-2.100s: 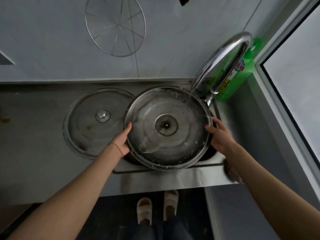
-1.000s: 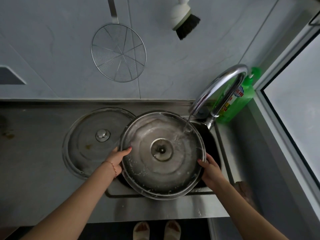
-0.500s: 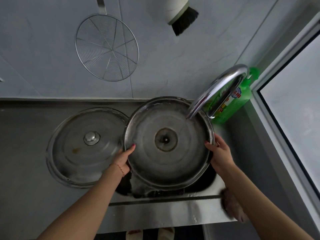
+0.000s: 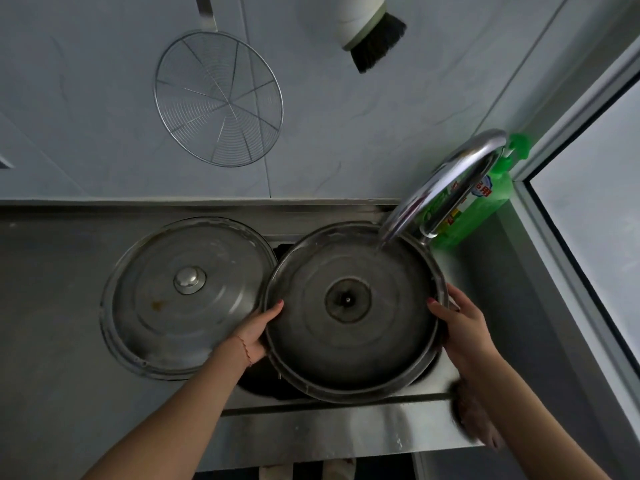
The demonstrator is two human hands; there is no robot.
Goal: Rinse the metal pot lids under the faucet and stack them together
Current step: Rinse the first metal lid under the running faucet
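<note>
1. Steel everywhere: the upturned pot lid (image 4: 353, 311) is held over the sink (image 4: 263, 384), its hollow underside facing up so the water can run across it.
2. Each hand's grip is closed on the rim. The left hand (image 4: 254, 329) pinches the left edge with its thumb over the lip; the right hand (image 4: 462, 329) clamps the right edge the same way. Opposite holds likely keep the wide disc level and let it be tilted.
3. A thin stream from the faucet (image 4: 446, 183) strikes the lid's far right edge, probably so runoff sweeps over the whole surface.
4. The second lid (image 4: 187, 296) lies knob-up on the worktop (image 4: 52, 306), just beside the held one and overhanging the sink's corner, where it seems ready as the base for stacking.
5. Behind the faucet stands a green detergent bottle (image 4: 485, 206); a wire skimmer (image 4: 218, 98) and a brush (image 4: 372, 36) hang on the wall.
</note>
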